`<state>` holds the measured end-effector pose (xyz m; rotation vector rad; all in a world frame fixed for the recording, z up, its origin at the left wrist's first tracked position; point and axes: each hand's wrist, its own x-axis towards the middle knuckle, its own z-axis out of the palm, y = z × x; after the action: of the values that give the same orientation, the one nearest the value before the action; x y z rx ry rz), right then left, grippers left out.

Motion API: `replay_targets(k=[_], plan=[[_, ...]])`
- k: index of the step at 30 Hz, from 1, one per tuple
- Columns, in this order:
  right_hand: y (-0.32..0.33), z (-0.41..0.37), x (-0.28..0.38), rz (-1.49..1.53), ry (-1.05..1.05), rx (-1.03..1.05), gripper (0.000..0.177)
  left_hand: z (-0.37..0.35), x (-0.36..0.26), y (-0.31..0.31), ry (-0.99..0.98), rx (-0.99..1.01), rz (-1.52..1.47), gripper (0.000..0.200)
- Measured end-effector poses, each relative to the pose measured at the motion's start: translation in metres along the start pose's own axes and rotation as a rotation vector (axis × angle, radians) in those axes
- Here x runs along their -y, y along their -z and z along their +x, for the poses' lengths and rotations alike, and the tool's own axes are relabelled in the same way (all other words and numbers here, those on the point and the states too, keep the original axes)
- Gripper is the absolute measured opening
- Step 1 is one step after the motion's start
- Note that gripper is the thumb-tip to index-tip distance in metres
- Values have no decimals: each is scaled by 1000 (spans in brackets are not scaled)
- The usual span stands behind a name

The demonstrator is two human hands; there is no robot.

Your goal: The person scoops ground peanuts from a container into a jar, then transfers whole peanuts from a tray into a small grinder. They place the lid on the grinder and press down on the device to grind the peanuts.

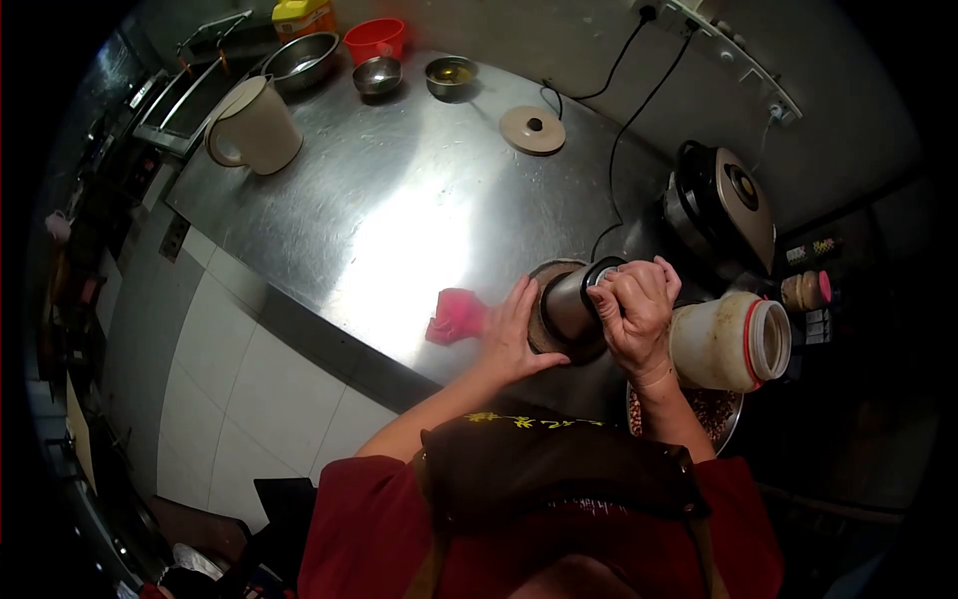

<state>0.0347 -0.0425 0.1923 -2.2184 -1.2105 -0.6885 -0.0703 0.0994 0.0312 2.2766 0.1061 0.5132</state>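
Note:
My left hand (514, 334) curves around the near-left side of a round brown-rimmed container (542, 327), thumb and fingers spread along its edge. A shiny steel cylinder with a black rim (573, 301) sits tilted in or over that container. My right hand (637, 304) is closed around the cylinder's upper end, by its black part; the inside is hidden. Left of my left hand lies a crumpled pink cloth (457, 315). Close by my right wrist is a large cloudy plastic jar (711, 344) with a red ring at its open mouth. Beneath it, a metal bowl (736, 424) holds small brown nuts or beans.
A beige lid (533, 131) lies at the back of the steel table (329, 225). A beige jug (261, 130), metal bowls (302, 62) and a red basin (375, 38) stand far left. On the right is a rice cooker (726, 205); a black cord (612, 185) hangs across the wall.

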Motion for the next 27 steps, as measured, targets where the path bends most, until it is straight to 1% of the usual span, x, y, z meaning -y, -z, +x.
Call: replay_targets(k=[8, 27], plan=[[-1, 0, 0, 20, -10, -10, 32, 1, 0, -1, 16, 22, -5, 131], [-2, -1, 0, 21, -5, -18, 30, 1, 1, 0, -2, 5, 22, 131]])
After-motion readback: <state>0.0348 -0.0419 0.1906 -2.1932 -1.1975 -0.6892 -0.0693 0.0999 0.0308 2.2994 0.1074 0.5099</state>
